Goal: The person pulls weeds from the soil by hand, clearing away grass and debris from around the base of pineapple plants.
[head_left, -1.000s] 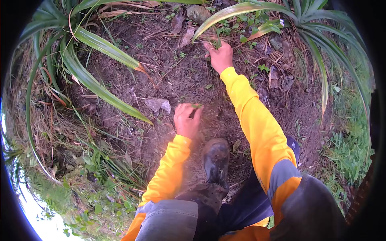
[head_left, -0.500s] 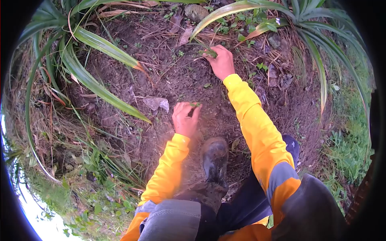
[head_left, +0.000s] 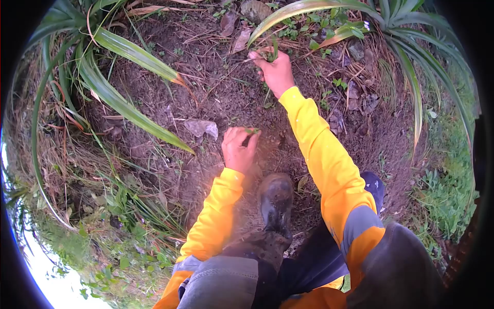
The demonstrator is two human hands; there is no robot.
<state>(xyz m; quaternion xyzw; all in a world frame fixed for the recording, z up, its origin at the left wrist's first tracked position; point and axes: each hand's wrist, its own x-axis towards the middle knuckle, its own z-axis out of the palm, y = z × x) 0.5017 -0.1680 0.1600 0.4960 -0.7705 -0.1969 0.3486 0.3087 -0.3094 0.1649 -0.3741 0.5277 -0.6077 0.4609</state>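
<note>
My right hand [head_left: 277,73] is closed around a small bunch of green weeds [head_left: 274,50], whose blades stick up above the fingers. It is just over the bare brown soil [head_left: 206,87], below the drooping leaf at the top. Lower and to the left, my left hand [head_left: 238,149] is curled, thumb and fingers pinching a small green sprig [head_left: 252,131] at the tips. A pale dry leaf [head_left: 200,128] lies on the ground beside the left hand.
Long-leaved spiky plants [head_left: 136,56] arch in from the upper left, with another spiky plant [head_left: 388,23] at the upper right. My muddy boot [head_left: 276,201] stands below the hands. A stone [head_left: 256,10] lies at the top, and grass [head_left: 447,201] grows along the right.
My right hand has shifted slightly left and turned, and the weeds in it now point upward. My left hand has stayed nearly in place with its sprig.
</note>
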